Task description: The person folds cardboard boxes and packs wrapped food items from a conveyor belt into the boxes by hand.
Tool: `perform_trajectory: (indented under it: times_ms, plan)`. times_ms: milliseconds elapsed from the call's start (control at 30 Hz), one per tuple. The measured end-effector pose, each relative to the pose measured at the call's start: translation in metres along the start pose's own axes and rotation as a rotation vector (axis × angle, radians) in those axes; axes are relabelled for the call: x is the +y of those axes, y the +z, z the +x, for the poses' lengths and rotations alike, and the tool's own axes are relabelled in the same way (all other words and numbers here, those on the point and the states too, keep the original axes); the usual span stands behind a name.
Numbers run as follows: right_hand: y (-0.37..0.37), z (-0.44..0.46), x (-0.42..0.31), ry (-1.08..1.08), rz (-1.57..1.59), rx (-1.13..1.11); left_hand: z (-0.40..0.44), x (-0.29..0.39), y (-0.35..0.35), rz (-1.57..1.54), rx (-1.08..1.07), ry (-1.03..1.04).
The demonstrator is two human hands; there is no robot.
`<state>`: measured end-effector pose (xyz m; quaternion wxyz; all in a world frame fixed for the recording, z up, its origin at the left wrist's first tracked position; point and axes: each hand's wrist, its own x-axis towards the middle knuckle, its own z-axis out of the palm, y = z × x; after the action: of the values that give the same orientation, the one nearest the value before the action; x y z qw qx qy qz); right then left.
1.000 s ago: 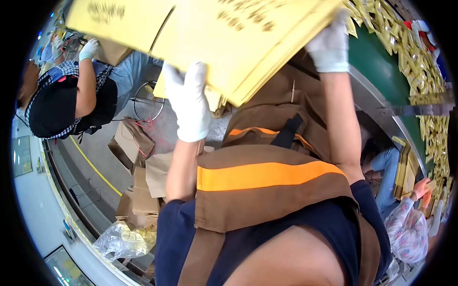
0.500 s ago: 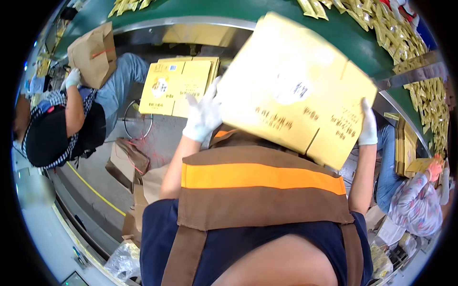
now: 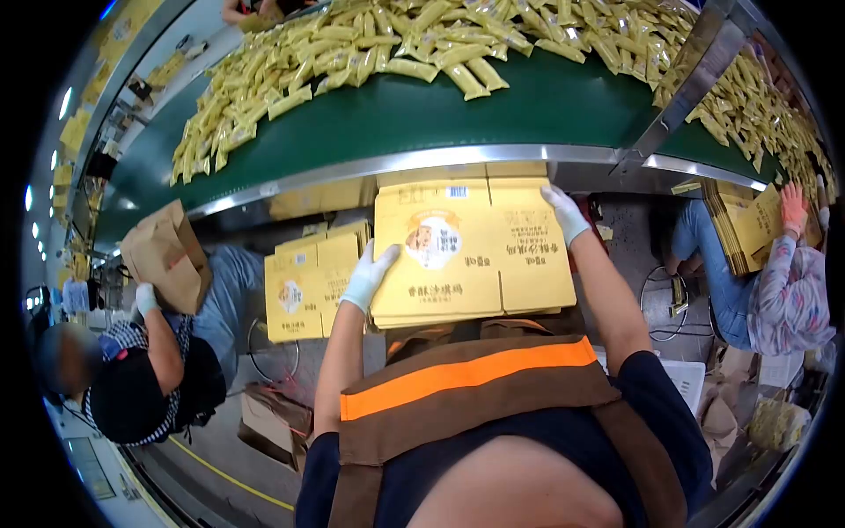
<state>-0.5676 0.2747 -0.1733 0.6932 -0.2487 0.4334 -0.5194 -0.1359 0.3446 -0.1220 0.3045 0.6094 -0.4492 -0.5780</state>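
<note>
Yellow carton stack (image 3: 519, 264) lies flat between brown apron (image 3: 480, 400) and green conveyor (image 3: 396, 132). Left hand (image 3: 370, 275), right hand (image 3: 565, 214): fingers gripping opposite edges. Looks like positioning; next move probably calls for level support.

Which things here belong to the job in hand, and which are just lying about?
Likely in the job:
- yellow carton stack, between the left hand and right hand
- second yellow stack, beside it
- perhaps the yellow packets on the green belt

Apparently lying about:
- brown bag or box on the floor
- white crate, partly hidden
</note>
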Motion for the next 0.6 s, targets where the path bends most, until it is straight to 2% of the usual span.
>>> perform_trajectory:
  times_ms: [33,67,100,167,267,367,400,467,533,600]
  plan:
    - [-0.016,0.011,0.012,0.049,0.123,-0.018,0.008,0.003,-0.003,-0.003,-0.031,0.024]
    - [-0.002,-0.006,0.003,0.177,0.247,-0.031,0.019,0.003,-0.005,-0.006,-0.061,0.052]
    - [0.009,-0.020,-0.002,0.121,0.233,-0.065,0.029,0.006,-0.007,-0.012,-0.086,0.082]
    - [0.013,-0.030,-0.008,0.057,-0.029,-0.096,0.026,0.012,0.002,-0.063,0.029,0.031]
    - [0.028,-0.039,-0.003,0.021,-0.425,0.143,0.032,-0.008,0.001,-0.022,0.136,0.068]
    - [0.031,-0.055,-0.005,-0.211,-0.311,0.046,0.006,0.016,-0.002,-0.071,0.009,0.175]
    - [0.038,-0.054,-0.011,-0.213,-0.263,0.053,0.008,0.014,-0.006,0.074,0.094,0.250]
    - [0.037,-0.046,-0.002,-0.222,-0.243,0.056,0.016,0.005,-0.002,0.146,0.219,0.208]
    - [0.019,-0.029,0.018,-0.226,-0.333,0.095,0.050,-0.041,-0.004,0.198,0.303,0.277]
    - [0.024,-0.016,0.019,-0.211,-0.480,0.144,0.055,-0.014,-0.009,0.188,0.254,0.234]
